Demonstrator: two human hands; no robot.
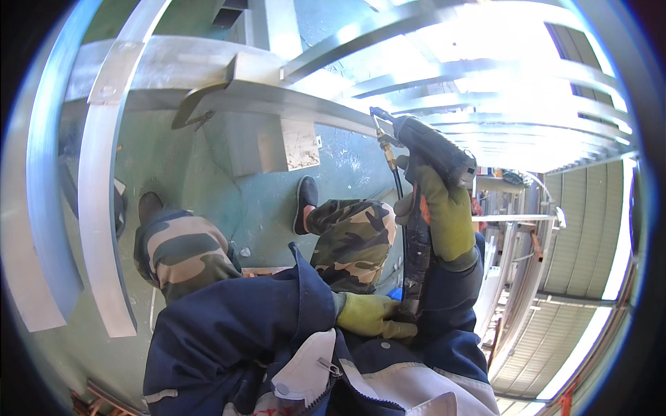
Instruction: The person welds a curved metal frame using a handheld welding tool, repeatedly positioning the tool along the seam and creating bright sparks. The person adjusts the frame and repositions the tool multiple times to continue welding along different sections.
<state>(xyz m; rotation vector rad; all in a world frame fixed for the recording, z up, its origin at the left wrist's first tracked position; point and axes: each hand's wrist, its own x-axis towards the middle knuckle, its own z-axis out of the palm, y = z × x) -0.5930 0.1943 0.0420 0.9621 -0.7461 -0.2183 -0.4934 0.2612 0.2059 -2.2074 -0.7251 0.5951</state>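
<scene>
- Right hand in yellow-green glove [446, 211]: fingers curl round the long black-and-orange tool [417, 267];
- left hand in yellow-green glove [369, 316]: fingers hold its bottom end;
- thin black hose [397, 182] runs just beside the right fingers.

The clamp [186, 109] lies left of the handheld tool [417, 267].

Green floor [267, 216], dark shoe [305, 199], pale scrap [245, 252] atop
</scene>
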